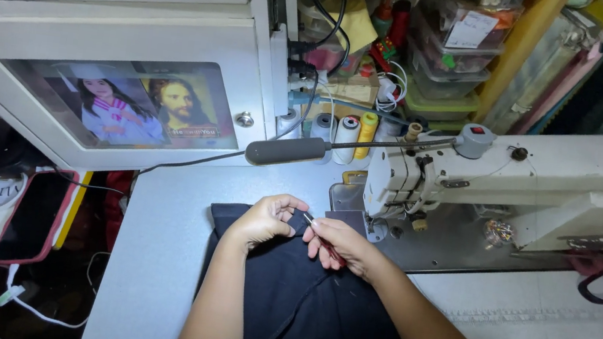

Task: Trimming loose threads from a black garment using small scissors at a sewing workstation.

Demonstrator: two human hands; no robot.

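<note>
The left hand [267,219] pinches the far edge of a dark navy cloth [301,300] spread on the grey worktop [153,251], its grip closed on a fold. The right hand [342,245] meets it there, its grip closed around a thin red-handled tool [323,243]; the tool's tip is too small to make out, and fingers hide most of the handle. The cloth runs off the bottom edge, partly hidden by both forearms. Just beyond stands a white sewing machine [515,180], its right end cut off.
</note>
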